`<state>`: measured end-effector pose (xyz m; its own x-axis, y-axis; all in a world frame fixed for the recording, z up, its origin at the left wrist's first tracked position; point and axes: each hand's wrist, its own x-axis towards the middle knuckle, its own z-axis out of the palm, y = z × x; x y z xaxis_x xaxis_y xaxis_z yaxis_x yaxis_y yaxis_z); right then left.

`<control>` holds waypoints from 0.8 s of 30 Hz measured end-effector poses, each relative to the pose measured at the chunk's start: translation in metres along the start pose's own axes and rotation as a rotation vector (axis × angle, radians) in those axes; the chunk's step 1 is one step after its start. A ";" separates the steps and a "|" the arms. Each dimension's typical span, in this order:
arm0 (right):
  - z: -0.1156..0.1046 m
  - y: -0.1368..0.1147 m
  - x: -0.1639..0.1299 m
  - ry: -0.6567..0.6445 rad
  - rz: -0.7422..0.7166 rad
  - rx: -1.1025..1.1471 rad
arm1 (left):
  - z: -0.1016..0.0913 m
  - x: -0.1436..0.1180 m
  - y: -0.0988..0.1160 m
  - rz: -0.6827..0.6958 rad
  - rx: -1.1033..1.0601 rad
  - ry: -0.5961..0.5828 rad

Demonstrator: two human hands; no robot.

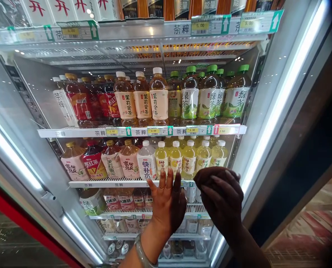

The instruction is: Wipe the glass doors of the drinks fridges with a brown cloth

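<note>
My left hand (168, 203), with a pale bangle (141, 251) on its wrist, is raised in front of the cooler with its fingers stretched and apart. It holds nothing. Its fingertips overlap the lower part of the yellow drink bottles (190, 158) and a white-labelled bottle (146, 163); whether they touch anything I cannot tell. To its right, my right hand (223, 195) is in shadow with its fingers curled in. What it holds, if anything, is too dark to make out. Pink-labelled bottles (129, 163) stand upright on the same shelf, left of my hands.
The upper shelf (71, 133) carries green-capped tea bottles (190, 96), white-capped tea bottles (159, 98) and red-labelled bottles (79, 102). More drinks fill lower shelves. Bright light strips (286, 89) run down both sides. A red edge (23, 219) slants at lower left. Reflections speckle the view.
</note>
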<state>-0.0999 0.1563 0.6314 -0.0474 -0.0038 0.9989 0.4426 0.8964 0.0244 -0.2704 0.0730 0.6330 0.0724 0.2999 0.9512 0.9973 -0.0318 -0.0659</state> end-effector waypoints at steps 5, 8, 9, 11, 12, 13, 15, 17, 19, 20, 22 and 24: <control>0.005 0.003 0.027 0.068 0.003 0.000 | 0.006 0.004 0.015 -0.006 -0.004 -0.024; -0.001 0.003 0.006 -0.030 -0.042 0.025 | 0.009 0.004 0.022 0.011 -0.003 -0.022; -0.005 0.005 -0.005 -0.068 -0.058 0.020 | 0.009 0.004 0.023 0.018 -0.001 -0.022; -0.017 0.015 -0.021 -0.104 -0.073 -0.014 | 0.011 0.004 0.026 0.027 -0.005 -0.024; -0.022 0.020 -0.025 -0.092 -0.067 -0.034 | 0.013 0.004 0.027 0.031 -0.010 -0.023; -0.026 0.026 -0.025 -0.068 -0.049 -0.051 | 0.014 0.004 0.029 0.035 -0.017 -0.020; -0.029 0.035 -0.014 0.009 0.001 -0.067 | 0.017 0.004 0.034 0.043 -0.029 -0.020; -0.026 0.035 0.004 0.058 0.029 -0.065 | 0.019 0.005 0.041 0.049 -0.032 -0.028; -0.022 0.030 0.017 0.058 0.015 -0.051 | 0.021 0.006 0.048 0.049 -0.031 -0.033; -0.020 0.026 0.019 0.042 0.003 -0.041 | 0.022 0.006 0.051 0.045 -0.033 -0.030; -0.020 0.020 0.011 -0.017 -0.017 -0.028 | 0.023 0.008 0.054 0.040 -0.045 -0.015; -0.026 0.022 -0.006 -0.086 -0.044 -0.035 | 0.023 0.010 0.054 0.043 -0.063 -0.005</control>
<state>-0.0668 0.1646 0.6275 -0.1433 -0.0035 0.9897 0.4695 0.8800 0.0711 -0.2158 0.0966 0.6320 0.1151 0.3018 0.9464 0.9907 -0.1046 -0.0871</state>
